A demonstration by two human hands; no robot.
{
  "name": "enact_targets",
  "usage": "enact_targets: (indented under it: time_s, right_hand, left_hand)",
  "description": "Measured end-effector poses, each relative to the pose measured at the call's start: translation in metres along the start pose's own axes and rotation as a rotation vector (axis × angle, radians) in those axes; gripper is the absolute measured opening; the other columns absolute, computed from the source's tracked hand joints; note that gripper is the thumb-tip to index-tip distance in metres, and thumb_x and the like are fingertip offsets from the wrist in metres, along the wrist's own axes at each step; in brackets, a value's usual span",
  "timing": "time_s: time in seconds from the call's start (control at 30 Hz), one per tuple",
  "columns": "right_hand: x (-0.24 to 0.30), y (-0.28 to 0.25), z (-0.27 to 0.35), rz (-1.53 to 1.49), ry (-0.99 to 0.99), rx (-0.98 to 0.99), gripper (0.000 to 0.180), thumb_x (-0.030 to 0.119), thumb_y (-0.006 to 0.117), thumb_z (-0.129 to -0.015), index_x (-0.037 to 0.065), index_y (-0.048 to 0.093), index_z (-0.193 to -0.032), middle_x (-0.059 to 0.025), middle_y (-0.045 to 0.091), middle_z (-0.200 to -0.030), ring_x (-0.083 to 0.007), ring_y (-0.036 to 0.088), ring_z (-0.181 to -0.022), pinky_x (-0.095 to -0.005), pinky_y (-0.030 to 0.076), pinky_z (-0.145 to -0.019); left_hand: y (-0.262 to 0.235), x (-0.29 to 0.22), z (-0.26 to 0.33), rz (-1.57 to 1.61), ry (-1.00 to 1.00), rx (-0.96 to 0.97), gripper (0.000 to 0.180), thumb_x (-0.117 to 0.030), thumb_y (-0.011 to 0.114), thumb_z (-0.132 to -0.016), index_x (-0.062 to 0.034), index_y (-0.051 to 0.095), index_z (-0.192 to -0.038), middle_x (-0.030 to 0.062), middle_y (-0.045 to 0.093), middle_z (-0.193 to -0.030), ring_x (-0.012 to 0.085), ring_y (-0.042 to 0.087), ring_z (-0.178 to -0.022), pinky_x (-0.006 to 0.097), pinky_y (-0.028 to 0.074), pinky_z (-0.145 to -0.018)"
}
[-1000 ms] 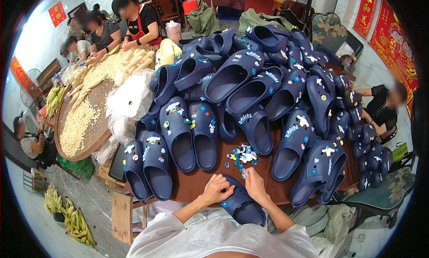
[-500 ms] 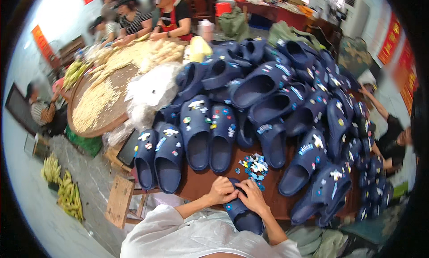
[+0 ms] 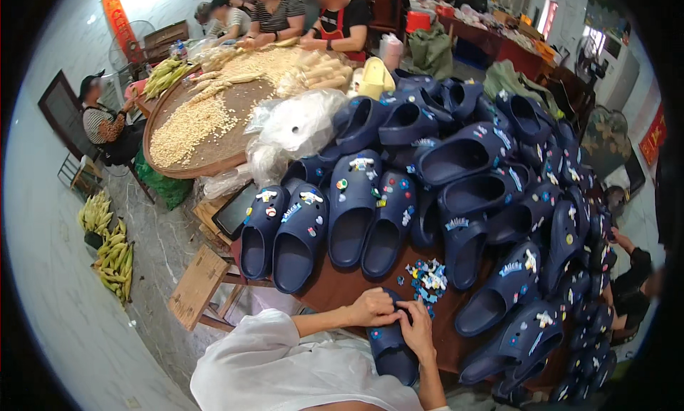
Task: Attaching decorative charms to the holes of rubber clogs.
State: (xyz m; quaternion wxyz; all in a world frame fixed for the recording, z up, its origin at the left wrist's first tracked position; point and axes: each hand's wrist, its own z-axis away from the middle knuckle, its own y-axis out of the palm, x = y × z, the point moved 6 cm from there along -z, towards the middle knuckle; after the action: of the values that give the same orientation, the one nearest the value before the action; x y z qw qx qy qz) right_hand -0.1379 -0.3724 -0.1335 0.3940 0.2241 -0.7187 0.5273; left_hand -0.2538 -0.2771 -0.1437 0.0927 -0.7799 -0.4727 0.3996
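Note:
A navy clog (image 3: 394, 359) lies at the table's near edge against my white shirt, its open heel toward me. My left hand (image 3: 373, 308) is closed at the left of its toe, fingers curled. From the right, my right hand (image 3: 417, 330) bends over the same toe, closed, with its fingertips meeting the left hand's. Whatever sits between the fingertips is too small and covered to make out. Blue charms (image 3: 377, 333) show on the clog's upper. Just beyond my hands lies a loose pile of small white and blue shoe charms (image 3: 429, 278).
Decorated navy clogs stand in a row, including one pair's clog (image 3: 299, 229), and a heap (image 3: 463, 154) rises behind. A round woven tray (image 3: 167, 122) holds loose kernels. A wooden stool (image 3: 196, 286) stands at left. Several people sit around, one at right (image 3: 630, 283).
The whole view has swung left, so the scene sits farther right. Both hands stay at the clog's toe, with the fingertips slightly shifted.

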Motion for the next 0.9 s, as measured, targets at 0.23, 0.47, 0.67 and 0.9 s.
enact_targets:
  time_s: [0.23, 0.47, 0.67, 0.9]
  right_hand:
    - [0.015, 0.007, 0.028, 0.117, -0.134, 0.241, 0.074, 0.045, 0.077, -0.083, -0.002, 0.051, -0.134, -0.0221, 0.049, -0.133, -0.0403, 0.047, -0.126, -0.0474, 0.039, -0.107]
    - [0.006, -0.002, 0.029, 0.067, -0.128, 0.340, 0.101, 0.046, 0.088, -0.065, 0.004, 0.045, -0.146, -0.0252, 0.040, -0.148, -0.0465, 0.034, -0.141, -0.0522, 0.030, -0.117]
    - [-0.015, -0.015, 0.041, 0.008, 0.082, 0.205, 0.069, -0.011, 0.057, -0.075, 0.007, 0.052, -0.141, -0.0180, 0.049, -0.145, -0.0374, 0.049, -0.134, -0.0432, 0.042, -0.111]
    - [-0.027, -0.020, 0.032, -0.185, 0.086, 0.005, 0.065, -0.019, 0.043, -0.070, 0.002, 0.064, -0.128, -0.0186, 0.061, -0.133, -0.0362, 0.056, -0.128, -0.0394, 0.043, -0.109]
  left_hand:
    - [0.003, 0.031, -0.031, 0.008, -0.387, -0.009, 0.026, -0.019, 0.069, -0.088, -0.0073, 0.058, -0.068, 0.0106, 0.054, -0.067, 0.0327, 0.055, -0.066, 0.044, 0.039, -0.061]
    - [0.013, 0.054, -0.081, 0.023, -0.293, 0.018, 0.020, -0.014, 0.066, -0.090, -0.0022, 0.068, -0.106, 0.0169, 0.065, -0.109, 0.0351, 0.060, -0.109, 0.042, 0.047, -0.093]
    - [-0.012, 0.044, -0.040, 0.320, -0.623, 0.023, 0.019, -0.007, 0.067, -0.091, -0.0020, 0.071, -0.109, 0.0144, 0.070, -0.107, 0.0281, 0.069, -0.099, 0.036, 0.053, -0.087]
    - [-0.019, 0.007, -0.001, -0.015, -0.236, 0.223, 0.030, -0.021, 0.073, -0.084, -0.0105, 0.074, -0.112, 0.0066, 0.071, -0.118, 0.0295, 0.058, -0.126, 0.054, 0.031, -0.114]
